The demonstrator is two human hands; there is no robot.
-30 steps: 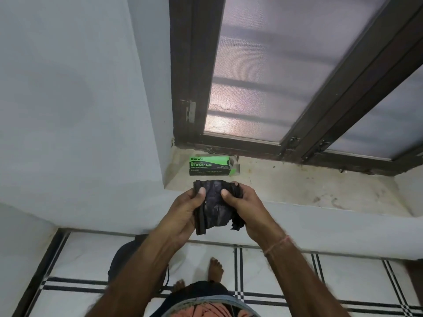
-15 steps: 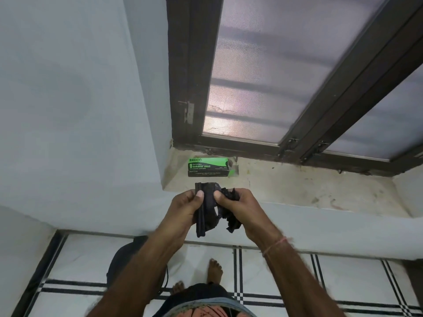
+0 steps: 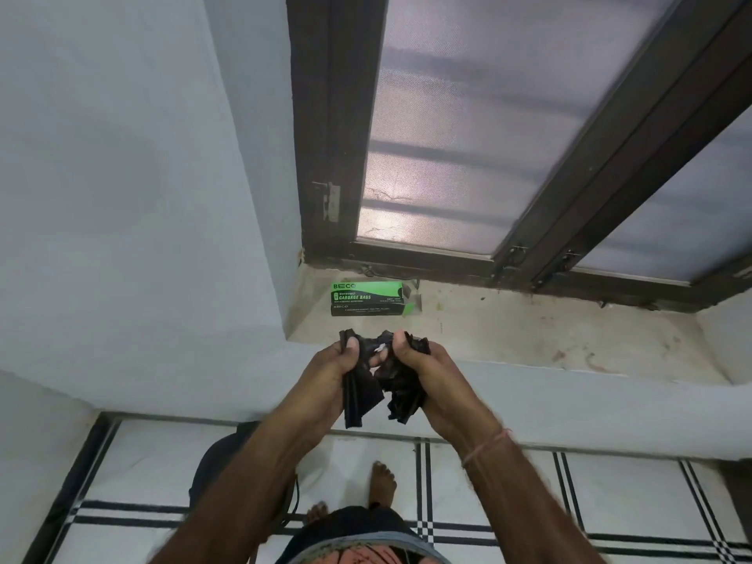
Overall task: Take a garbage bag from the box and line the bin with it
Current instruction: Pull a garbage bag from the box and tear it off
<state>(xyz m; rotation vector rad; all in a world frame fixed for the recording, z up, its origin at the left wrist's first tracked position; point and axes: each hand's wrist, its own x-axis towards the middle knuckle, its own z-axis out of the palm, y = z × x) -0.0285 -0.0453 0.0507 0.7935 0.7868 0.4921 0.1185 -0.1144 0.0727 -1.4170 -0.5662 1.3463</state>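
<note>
Since a moment ago both hands have pulled slightly apart, dividing the black garbage bag (image 3: 380,384) into two crumpled bunches joined by a thin strip at the top. Left hand (image 3: 331,370) and right hand (image 3: 421,368) each pinch a bunch between thumb and curled fingers, in front of the window ledge (image 3: 529,331). Behind them the green garbage bag box (image 3: 368,299) lies on that ledge, while the dark bin (image 3: 215,462) stands on the tiled floor below the left forearm.

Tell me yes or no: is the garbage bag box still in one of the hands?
No, the garbage bag box lies on the window sill, while both hands hold the black bag.
</note>
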